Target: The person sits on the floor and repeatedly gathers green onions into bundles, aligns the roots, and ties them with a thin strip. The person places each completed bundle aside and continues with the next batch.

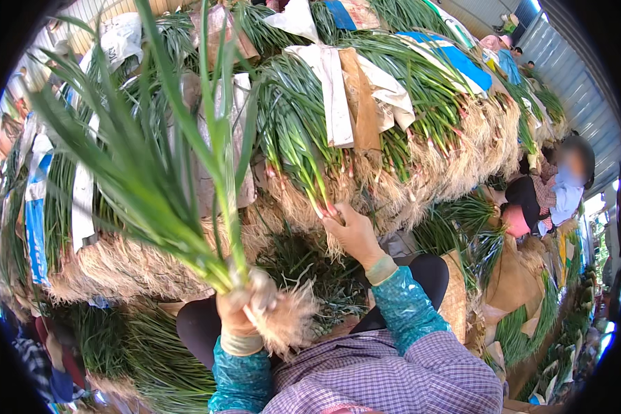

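Note:
A bunch of long green leafy stalks with pale stringy roots, like leeks or green garlic (181, 248), is gripped near its base by my gloved left hand (246, 305). Its leaves fan out towards the upper left and look blurred, while the roots (290, 318) stick out to the right of that hand. My gloved right hand (354, 233) pinches the reddish lower ends of a few stalks (315, 181) at the near edge of the heap. Those stalks lie against the other plants, roots hanging down.
Long heaps of rooted plants (419, 150) fill the view ahead, partly covered by white sacking (334, 103) and brown sacking (359, 93). More bundles (165, 357) lie at lower left. A person (553, 186) sits at the right; another person's arm (57, 357) shows at lower left.

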Tool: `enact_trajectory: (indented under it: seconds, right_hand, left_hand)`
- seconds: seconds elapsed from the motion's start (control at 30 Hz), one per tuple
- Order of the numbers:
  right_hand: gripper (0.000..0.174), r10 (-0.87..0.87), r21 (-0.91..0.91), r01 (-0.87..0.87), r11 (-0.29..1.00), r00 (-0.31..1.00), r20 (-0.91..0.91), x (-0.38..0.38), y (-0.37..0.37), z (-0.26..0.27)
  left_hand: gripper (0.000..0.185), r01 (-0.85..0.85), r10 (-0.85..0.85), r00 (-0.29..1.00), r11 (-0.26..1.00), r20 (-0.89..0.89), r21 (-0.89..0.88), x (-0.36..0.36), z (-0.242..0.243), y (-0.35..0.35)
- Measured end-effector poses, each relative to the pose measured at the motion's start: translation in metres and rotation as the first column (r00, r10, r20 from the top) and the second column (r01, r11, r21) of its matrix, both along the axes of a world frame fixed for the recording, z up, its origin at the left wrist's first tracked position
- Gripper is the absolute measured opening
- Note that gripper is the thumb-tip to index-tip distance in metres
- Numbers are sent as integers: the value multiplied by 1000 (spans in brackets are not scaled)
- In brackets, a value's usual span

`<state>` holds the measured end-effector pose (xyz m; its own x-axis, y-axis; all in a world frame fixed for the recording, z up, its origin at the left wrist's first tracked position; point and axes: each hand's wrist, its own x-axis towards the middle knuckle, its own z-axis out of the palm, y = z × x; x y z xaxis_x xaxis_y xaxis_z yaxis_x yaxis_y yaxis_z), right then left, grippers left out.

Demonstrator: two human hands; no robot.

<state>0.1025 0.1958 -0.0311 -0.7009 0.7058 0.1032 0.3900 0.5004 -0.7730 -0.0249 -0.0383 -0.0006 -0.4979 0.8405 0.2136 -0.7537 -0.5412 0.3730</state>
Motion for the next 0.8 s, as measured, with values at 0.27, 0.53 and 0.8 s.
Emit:
enact_trajectory:
  seconds: [0.27, 0.53, 0.8]
  right_hand:
    - [23, -83, -388, 36, 921, 991, -106, 51, -19, 28]
    - [27, 431, 97, -437, 894, 899, 78, 59, -67, -8]
    - [32, 357, -541, -297, 787, 934, 7, 36, -63, 22]
  left_hand:
    - [58, 173, -116, 977, 923, 179, -344, 9, -38, 25]
    - [37, 144, -166, 986, 757, 25, -638, 18, -35, 34]
    - [30, 100, -86, 995, 775, 53, -624, 19, -28, 30]
